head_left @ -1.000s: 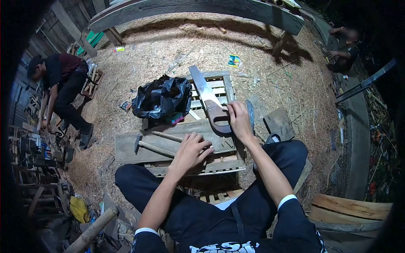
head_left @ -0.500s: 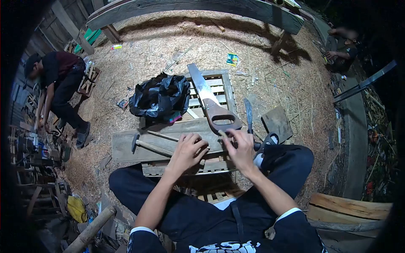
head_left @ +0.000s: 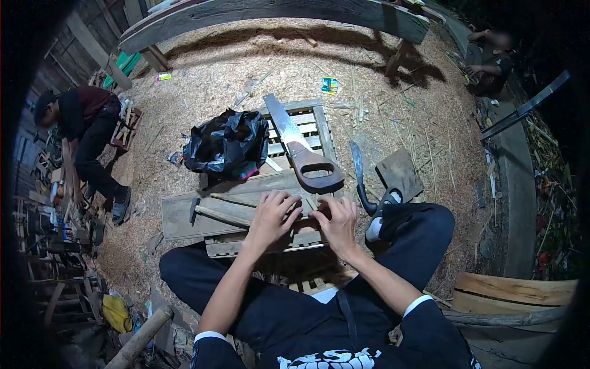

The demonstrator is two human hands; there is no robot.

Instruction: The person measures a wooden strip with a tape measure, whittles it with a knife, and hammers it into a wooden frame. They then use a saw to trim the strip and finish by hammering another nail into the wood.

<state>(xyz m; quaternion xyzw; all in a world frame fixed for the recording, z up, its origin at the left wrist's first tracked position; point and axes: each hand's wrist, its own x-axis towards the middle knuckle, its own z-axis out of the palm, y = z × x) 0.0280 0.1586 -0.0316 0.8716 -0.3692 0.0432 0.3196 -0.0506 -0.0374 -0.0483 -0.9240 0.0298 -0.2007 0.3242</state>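
Note:
My left hand (head_left: 270,218) rests low over the board (head_left: 178,218), fingers curled together; what they hold, if anything, is hidden. My right hand (head_left: 338,222) is close beside it, thumb and fingers pinched on a small wooden piece (head_left: 311,203). Left of my hands a hammer (head_left: 212,215) lies with its handle pointing toward my left hand, next to a thin wooden stick (head_left: 230,200). Just beyond my right hand is a handsaw (head_left: 298,147) with a brown handle. A knife (head_left: 359,175) with a dark handle lies to the right.
A black plastic bag (head_left: 227,144) sits on the slatted wooden stand (head_left: 326,132). A wood block (head_left: 399,174) lies right, beyond my sandalled foot. Sawdust covers the ground (head_left: 233,67) under a long beam (head_left: 276,18). One person (head_left: 92,135) bends at left; another (head_left: 488,64) sits far right.
My right hand has moved down and left, bringing the small wooden piece close to my left hand. My left hand has barely moved. The view has shifted slightly.

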